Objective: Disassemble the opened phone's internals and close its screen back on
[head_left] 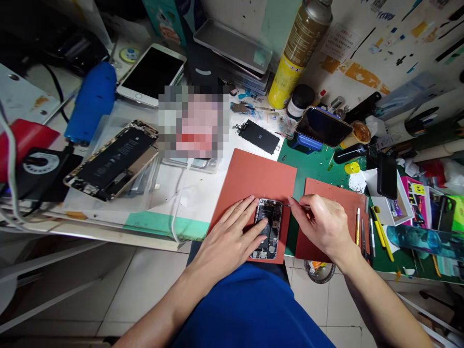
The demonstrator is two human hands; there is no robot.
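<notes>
An opened phone body [270, 223] with its insides showing lies on a red-brown mat [253, 179] at the bench's front edge. My left hand [228, 241] rests flat on the mat, fingers stretched out, with the fingertips lying on the phone's left side. My right hand [322, 223] is pinched shut on thin metal tweezers [290, 205] whose tip points at the phone's upper right corner. A second red-brown mat [335, 191] lies under my right hand.
A larger opened phone [112, 162] and a white phone [150, 72] lie at the left. A black display part [258, 136], a yellow spray can [299, 48], a propped phone [322, 126] and several hand tools [377, 232] crowd the back and right.
</notes>
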